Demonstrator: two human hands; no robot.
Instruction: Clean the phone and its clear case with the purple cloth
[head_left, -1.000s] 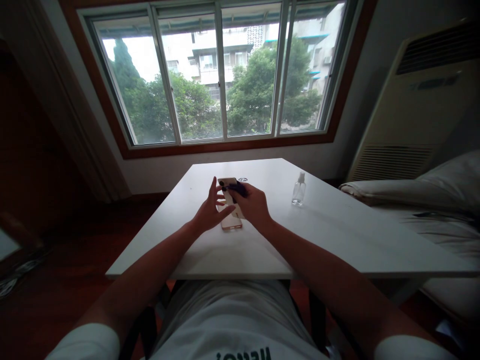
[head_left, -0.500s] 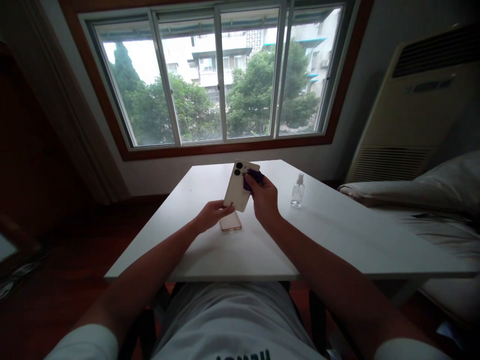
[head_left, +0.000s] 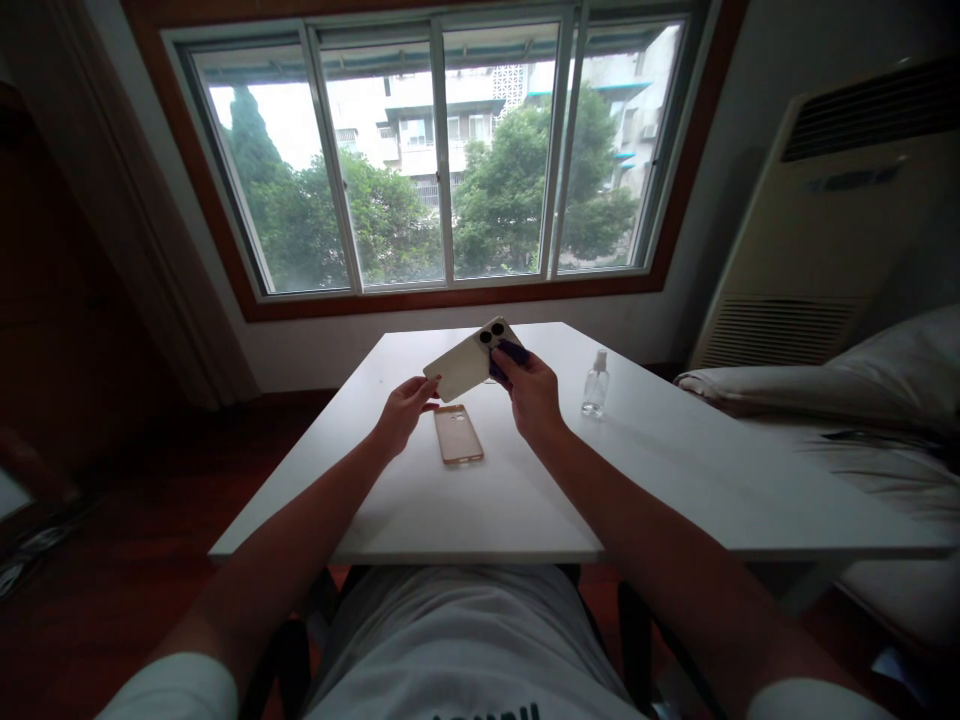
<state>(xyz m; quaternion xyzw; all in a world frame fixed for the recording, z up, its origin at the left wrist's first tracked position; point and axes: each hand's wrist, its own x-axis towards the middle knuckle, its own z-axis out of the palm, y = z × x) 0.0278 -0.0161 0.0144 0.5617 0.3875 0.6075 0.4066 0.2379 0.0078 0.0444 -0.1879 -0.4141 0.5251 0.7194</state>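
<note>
Above the table I hold a pale smartphone [head_left: 459,368], its back with dark round camera lenses facing me. My left hand [head_left: 405,408] is closed on the phone's lower left end, thumb on the back. At the camera end, my right hand [head_left: 531,392] pinches a dark purple cloth [head_left: 512,352] and presses it against the phone's back, close to the lenses. Whether its fingers also grip the phone from behind is hidden. Below the phone, a clear phone case with a pinkish-orange rim [head_left: 460,436] lies flat on the table.
A clear spray bottle [head_left: 595,386] with a white top stands on the white table [head_left: 525,510], right of my right hand. Beyond the table is a wall with a wide window [head_left: 442,160]. A pale sofa [head_left: 825,390] and a floor-standing air conditioner [head_left: 795,240] are at the right.
The phone has turned clockwise from steep to slanting, its lower end swinging left with my left hand. More of the case now shows. My right hand with the cloth stays by the lenses.
</note>
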